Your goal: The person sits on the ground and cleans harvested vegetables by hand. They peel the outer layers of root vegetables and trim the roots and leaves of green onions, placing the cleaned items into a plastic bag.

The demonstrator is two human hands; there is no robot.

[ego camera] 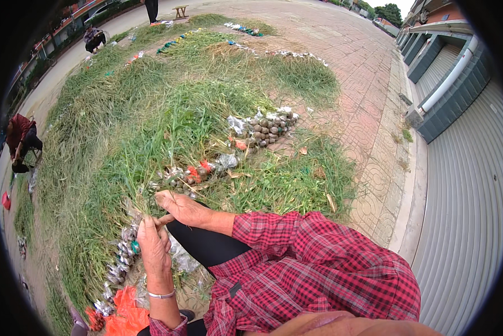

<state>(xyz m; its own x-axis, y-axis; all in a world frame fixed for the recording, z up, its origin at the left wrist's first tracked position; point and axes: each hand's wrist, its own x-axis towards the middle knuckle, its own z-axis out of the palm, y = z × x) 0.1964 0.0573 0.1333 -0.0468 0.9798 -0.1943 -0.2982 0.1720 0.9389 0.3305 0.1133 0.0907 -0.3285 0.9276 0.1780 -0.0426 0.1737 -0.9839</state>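
My left hand [154, 241], with a silver bangle at the wrist, pinches the lower stems of a bunch of leafy green plants [144, 176]. The stems rise out of the hand towards the greenery behind. Close on its right, my right hand [186, 208] has its fingers curled and one finger reaching to the left hand's fingertips. What lies between the right fingers is hidden. Below the left hand runs a row of plastic-wrapped root balls [123, 256], their tops pointing left. Another row of wrapped root balls [184, 178] lies just beyond my right hand.
An orange plastic bag [130, 313] and clear plastic [184, 256] lie by my legs. Stacked root balls [270, 128] stand farther off, among cut greenery [285, 180] on brick paving [360, 126]. Seated people [23, 140] [94, 38] are to the left. A roller shutter [461, 201] borders the right.
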